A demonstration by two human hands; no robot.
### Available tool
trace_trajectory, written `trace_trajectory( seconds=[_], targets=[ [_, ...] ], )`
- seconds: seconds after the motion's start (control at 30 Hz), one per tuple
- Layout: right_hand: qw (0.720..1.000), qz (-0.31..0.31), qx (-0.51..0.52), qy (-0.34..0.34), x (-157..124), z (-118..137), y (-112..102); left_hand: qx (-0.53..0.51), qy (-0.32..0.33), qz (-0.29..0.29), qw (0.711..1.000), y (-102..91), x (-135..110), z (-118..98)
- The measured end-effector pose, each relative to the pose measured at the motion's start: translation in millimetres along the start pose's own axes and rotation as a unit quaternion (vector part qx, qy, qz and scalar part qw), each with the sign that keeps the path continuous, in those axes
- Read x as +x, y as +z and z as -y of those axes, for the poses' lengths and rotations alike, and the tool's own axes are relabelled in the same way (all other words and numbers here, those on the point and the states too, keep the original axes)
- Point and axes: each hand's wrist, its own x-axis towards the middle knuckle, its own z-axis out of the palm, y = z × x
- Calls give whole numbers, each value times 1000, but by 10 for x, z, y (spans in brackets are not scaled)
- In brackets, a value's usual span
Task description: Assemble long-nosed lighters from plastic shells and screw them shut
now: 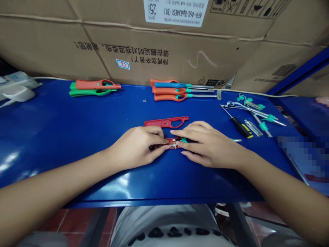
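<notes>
An opened red gas lighter [172,144] lies on the blue table between my hands, its inner parts showing. My left hand [140,144] is closed at its handle end, thumb and forefinger pinched over the inside parts; the rest of the handle is hidden beneath the hand. My right hand [210,145] lies over the front end, with bent fingers pressing on the lighter beside a green piece. The lighter's metal tube [236,140] sticks out past that hand. Just behind, a loose red casing half [167,122] rests with its hollow inside up.
Orange and green casings [95,88] lie at the back left. Several lighters with metal tubes [177,91] are stacked at the back centre. On the right are a black-yellow screwdriver [241,127], a clear fuel tank [253,128] and wired tubes [260,111]. A large cardboard box [128,37] stands behind.
</notes>
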Motion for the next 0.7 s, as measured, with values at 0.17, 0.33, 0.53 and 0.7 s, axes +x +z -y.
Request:
trace_trajectory(
  seconds=[0.17,0.33,0.53,0.7],
  targets=[
    [998,33,-60,-14,33,65,-33,-7,5,-8,1000,9,-1,12],
    [997,36,-73,-8,34,98,-35,-4,4,-1,1000,8,7,8],
    [998,16,-57,-2,7,33,-25,-7,5,-8,1000,9,8,11],
    [999,36,-25,3,-8,0,-23,-16,-7,-11,1000,7,14,-1]
  ],
)
